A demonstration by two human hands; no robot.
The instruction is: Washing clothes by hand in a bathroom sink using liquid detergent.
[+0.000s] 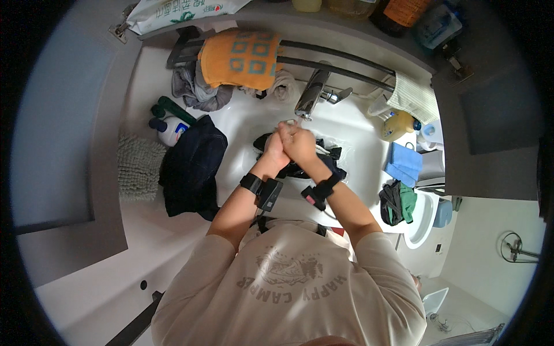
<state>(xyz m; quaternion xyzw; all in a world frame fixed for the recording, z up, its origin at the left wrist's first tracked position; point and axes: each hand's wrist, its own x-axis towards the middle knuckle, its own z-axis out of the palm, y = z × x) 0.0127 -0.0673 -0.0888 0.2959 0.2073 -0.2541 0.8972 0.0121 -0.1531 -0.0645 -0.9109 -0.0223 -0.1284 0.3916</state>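
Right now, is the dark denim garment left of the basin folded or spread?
Neither neatly: the dark denim garment lies bunched, draped over the white sink rim.

One faucet (311, 92), two black wristbands (251, 183), one orange towel (241, 57), one dark garment (193, 167).

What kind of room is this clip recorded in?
Most likely a home bathroom or laundry corner: a white sink with a chrome tap, cloths on a rail, and both hands over dark wet laundry.
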